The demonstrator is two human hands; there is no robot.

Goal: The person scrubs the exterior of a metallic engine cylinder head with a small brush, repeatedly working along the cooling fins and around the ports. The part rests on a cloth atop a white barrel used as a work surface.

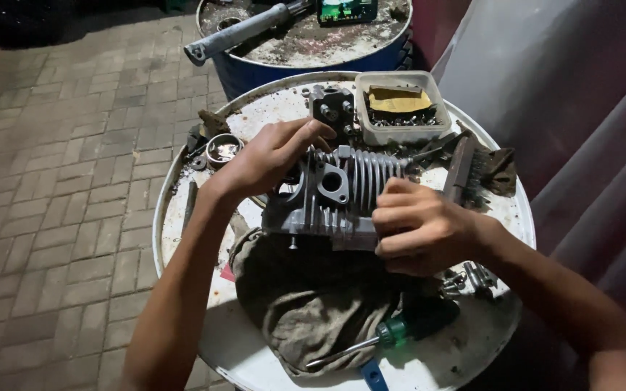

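On the white drum top, both hands clamp a finned engine cylinder: left hand on top, right hand on the fins. Likely heavy, rigid, greasy; grip the fins.

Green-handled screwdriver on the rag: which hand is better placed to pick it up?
Right hand, probably. It grips the finned engine cylinder at its near end, just above the screwdriver on the rag. The left hand rests at the cylinder's far top, farther away.
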